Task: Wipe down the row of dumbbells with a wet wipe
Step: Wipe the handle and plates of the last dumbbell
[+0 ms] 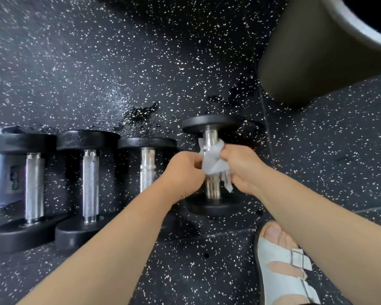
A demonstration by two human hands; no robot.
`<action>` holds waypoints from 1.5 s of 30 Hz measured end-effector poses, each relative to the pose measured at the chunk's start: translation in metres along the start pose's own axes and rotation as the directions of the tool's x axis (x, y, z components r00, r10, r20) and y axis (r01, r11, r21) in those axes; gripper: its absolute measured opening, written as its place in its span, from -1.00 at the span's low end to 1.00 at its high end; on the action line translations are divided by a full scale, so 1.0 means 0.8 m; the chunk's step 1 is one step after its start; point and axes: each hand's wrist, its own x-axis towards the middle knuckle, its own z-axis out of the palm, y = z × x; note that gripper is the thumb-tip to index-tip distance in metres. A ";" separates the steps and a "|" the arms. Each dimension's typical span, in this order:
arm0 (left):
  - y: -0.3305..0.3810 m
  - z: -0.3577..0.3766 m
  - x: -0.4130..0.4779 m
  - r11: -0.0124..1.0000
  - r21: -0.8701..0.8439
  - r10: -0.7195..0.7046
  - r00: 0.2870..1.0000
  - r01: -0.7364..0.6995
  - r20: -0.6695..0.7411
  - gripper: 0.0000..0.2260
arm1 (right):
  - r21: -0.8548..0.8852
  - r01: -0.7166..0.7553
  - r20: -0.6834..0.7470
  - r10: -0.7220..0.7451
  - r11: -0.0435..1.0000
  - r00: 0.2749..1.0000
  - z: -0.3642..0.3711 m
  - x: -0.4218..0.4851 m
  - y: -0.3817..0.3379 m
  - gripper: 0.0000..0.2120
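Both hands (186, 170) (242, 167) pinch a wipe (212, 161) around a dumbbell (210, 137) handle; the bunched, loose wipe may slip off.

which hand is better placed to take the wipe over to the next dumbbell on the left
Probably left: the left hand pinches the wipe and sits beside that dumbbell; the right hand would cross over.

bright, even light from overhead leaves a pale sheen across the middle of the speckled floor (119, 69) and thin glare streaks down the chrome handles of the dumbbells (89, 183); shadows under their black heads are short and soft. the wet wipe (213, 164) looks slightly washed out. wide-angle distortion bends the edges, where the grey tub (312, 53) is soft and the top right corner goes black
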 end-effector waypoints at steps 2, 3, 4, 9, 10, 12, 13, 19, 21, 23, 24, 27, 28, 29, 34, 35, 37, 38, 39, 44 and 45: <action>-0.008 -0.005 0.003 0.999 -0.029 -0.021 0.999 0.020 -0.036 -0.70 | -0.139 -0.097 0.062 0.107 0.985 0.992 0.002 -0.015 0.019 -0.78; -0.012 -0.007 0.003 0.997 -0.067 -0.033 0.999 0.031 -0.039 -0.65 | -0.204 -0.121 0.090 0.142 0.971 0.986 0.004 -0.020 0.027 -0.77; -0.016 -0.009 0.002 0.994 -0.102 -0.047 0.998 0.042 -0.045 -0.60 | -0.233 -0.132 0.097 0.158 0.963 0.983 0.007 -0.023 0.030 -0.75; -0.022 -0.015 0.003 0.978 -0.180 -0.113 0.992 0.102 -0.049 -0.60 | 0.022 -0.087 0.031 0.086 0.996 0.996 0.023 0.004 -0.022 -0.79; -0.021 -0.014 0.003 0.969 -0.220 -0.127 0.991 0.116 -0.034 -0.58 | 0.116 -0.062 0.023 0.060 0.991 0.998 0.026 0.010 -0.036 -0.80; -0.018 -0.013 0.002 0.951 -0.282 -0.139 0.990 0.130 -0.011 -0.58 | 0.193 -0.022 -0.005 0.024 0.981 1.000 0.030 0.017 -0.042 -0.84; -0.018 -0.013 0.001 0.945 -0.298 -0.146 0.989 0.137 -0.008 -0.60 | 0.173 -0.014 -0.005 0.015 0.985 1.000 0.032 0.016 -0.035 -0.84; -0.029 -0.019 0.006 0.972 -0.184 -0.150 0.989 0.146 -0.009 -0.65 | -0.140 -0.019 0.168 0.042 0.990 0.985 0.020 -0.007 0.027 -0.65; -0.033 -0.020 0.004 0.983 -0.135 -0.129 0.992 0.128 -0.004 -0.55 | -0.238 -0.079 0.170 0.122 0.968 0.978 0.021 -0.009 0.034 -0.72; -0.033 -0.022 0.002 0.983 -0.135 -0.129 0.991 0.123 -0.036 -0.54 | -0.248 -0.132 0.110 0.163 0.960 0.980 0.024 0.002 0.025 -0.77; -0.032 -0.022 0.001 0.979 -0.154 -0.144 0.989 0.135 -0.045 -0.56 | -0.203 -0.120 0.083 0.140 0.972 0.987 0.025 0.009 0.012 -0.77; -0.025 -0.018 -0.004 0.958 -0.229 -0.179 0.984 0.170 -0.015 -0.51 | 0.008 0.041 0.019 -0.042 0.999 0.999 0.029 0.025 -0.033 -0.76; -0.024 -0.018 -0.006 0.961 -0.226 -0.166 0.986 0.161 -0.006 -0.48 | 0.061 0.068 0.021 -0.070 0.996 0.997 0.030 0.024 -0.038 -0.76; -0.024 -0.017 -0.006 0.964 -0.219 -0.157 0.988 0.153 -0.002 -0.48 | 0.065 0.082 0.043 -0.084 0.995 0.996 0.029 0.021 -0.034 -0.78; -0.022 -0.015 -0.006 0.976 -0.165 -0.150 0.988 0.143 -0.031 -0.58 | -0.244 0.069 0.197 -0.020 0.967 0.980 0.009 -0.006 0.021 -0.77; -0.021 -0.015 -0.005 0.981 -0.147 -0.135 0.990 0.129 -0.031 -0.55 | -0.281 0.054 0.225 0.011 0.958 0.974 0.005 -0.006 0.030 -0.77; -0.020 -0.014 -0.003 0.983 -0.137 -0.129 0.990 0.122 -0.049 -0.54 | -0.328 0.037 0.255 0.051 0.944 0.966 0.000 -0.006 0.040 -0.77; -0.019 -0.012 -0.002 0.982 -0.140 -0.135 0.988 0.124 -0.076 -0.59 | -0.346 0.032 0.264 0.064 0.938 0.962 -0.001 -0.004 0.042 -0.78; -0.018 -0.010 -0.002 0.981 -0.144 -0.144 0.983 0.128 -0.112 -0.66 | -0.360 0.035 0.265 0.067 0.932 0.962 -0.002 -0.001 0.043 -0.78; 0.004 0.010 -0.006 0.978 -0.170 -0.165 0.956 0.125 -0.245 -0.87 | -0.300 -0.025 0.130 0.067 0.954 0.989 -0.021 0.006 0.024 -0.77; 0.011 0.017 -0.005 0.973 -0.198 -0.165 0.955 0.117 -0.248 -0.87 | -0.261 -0.018 0.089 0.043 0.965 0.995 -0.030 0.009 0.023 -0.75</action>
